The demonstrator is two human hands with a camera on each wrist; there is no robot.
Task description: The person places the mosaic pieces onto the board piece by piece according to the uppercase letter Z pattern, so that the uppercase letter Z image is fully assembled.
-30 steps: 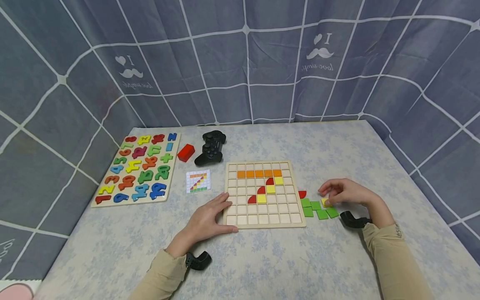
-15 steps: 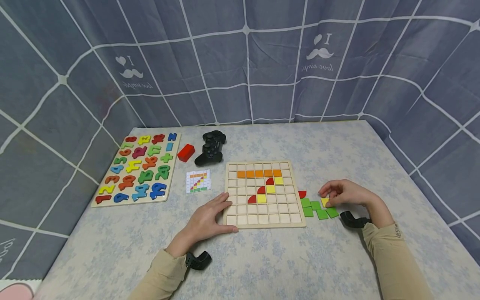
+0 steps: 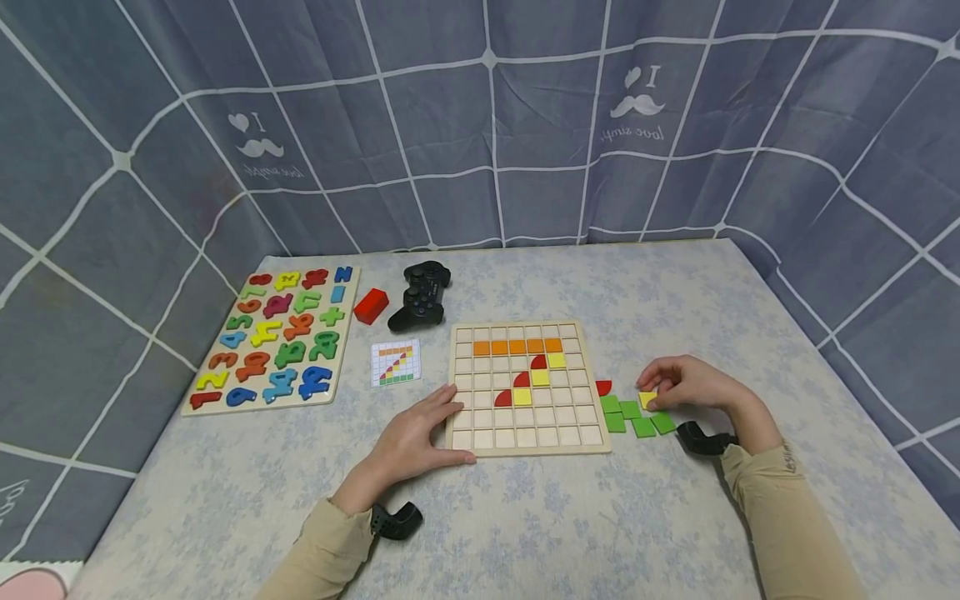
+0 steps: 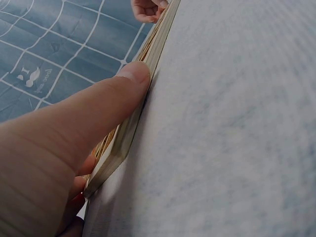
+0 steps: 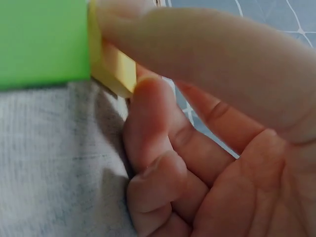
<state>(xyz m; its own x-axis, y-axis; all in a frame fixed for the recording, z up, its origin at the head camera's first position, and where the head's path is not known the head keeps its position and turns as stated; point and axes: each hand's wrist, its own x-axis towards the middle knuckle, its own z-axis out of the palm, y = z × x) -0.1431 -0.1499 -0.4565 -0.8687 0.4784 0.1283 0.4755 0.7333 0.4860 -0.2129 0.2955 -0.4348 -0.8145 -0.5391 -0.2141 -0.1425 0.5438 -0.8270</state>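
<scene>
From here I read the left hand (image 3: 408, 437) as a steadying brace: its fingertips rest on the left edge of the wooden grid board (image 3: 527, 436), while the thumb stands well apart from them and presses along the near edge. Spanning that near-left corner probably stops the board sliding on the tabletop (image 3: 525, 533).

The right hand (image 3: 701, 390) works beyond the board's right edge. In its wrist view, I see thumb and forefinger pinching a yellow square tile (image 3: 646, 400), with the remaining fingers curled in toward the palm. I judge the fingertip grip suits so thin a piece; whether the tile is clear of the tabletop I cannot tell.

Around it lie green square tiles (image 3: 615, 422), loosely clustered, with a red quarter-circle tile (image 3: 603, 388) just beside the board's right edge, presumably all set there for an easy right-hand reach.

Toward the board's far edge runs a row of orange tiles (image 3: 517, 347); below it, red and yellow pairs step down leftward. The pattern card (image 3: 396, 362) lies face up off the left edge, perhaps for reference.

A number puzzle board (image 3: 260, 408), red block (image 3: 371, 306) and game controller (image 3: 422, 296) sit toward the tabletop's far-left corner, seemingly out of the way.
</scene>
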